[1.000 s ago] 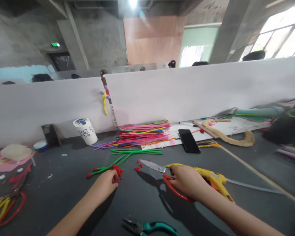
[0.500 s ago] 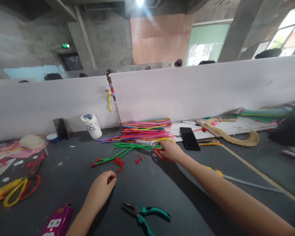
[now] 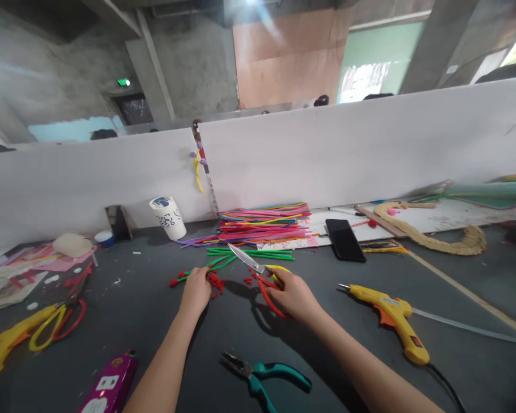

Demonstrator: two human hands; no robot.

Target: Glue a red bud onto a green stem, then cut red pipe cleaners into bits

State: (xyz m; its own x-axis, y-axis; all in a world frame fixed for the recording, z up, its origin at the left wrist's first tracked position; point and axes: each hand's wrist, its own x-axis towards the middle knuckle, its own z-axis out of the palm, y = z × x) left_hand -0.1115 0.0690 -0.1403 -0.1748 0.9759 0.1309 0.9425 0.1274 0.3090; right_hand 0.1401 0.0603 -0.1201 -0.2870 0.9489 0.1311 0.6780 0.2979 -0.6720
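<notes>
The right hand [image 3: 296,293] held the scissors [image 3: 258,268] by the handles, the blades pointing toward the green sticks [image 3: 276,252]. The left hand [image 3: 196,291] was over the stems [image 3: 226,263], its fingers bent and close together; whether they pinched one was hard to tell. Two red tips [image 3: 173,283] were on the stems, so those looked done. Loose red bits [image 3: 217,282] lay beside that hand. The green sticks looked bare and not yet done.

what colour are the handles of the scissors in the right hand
The scissors have one orange-red and one yellow handle, in the head view.
</notes>
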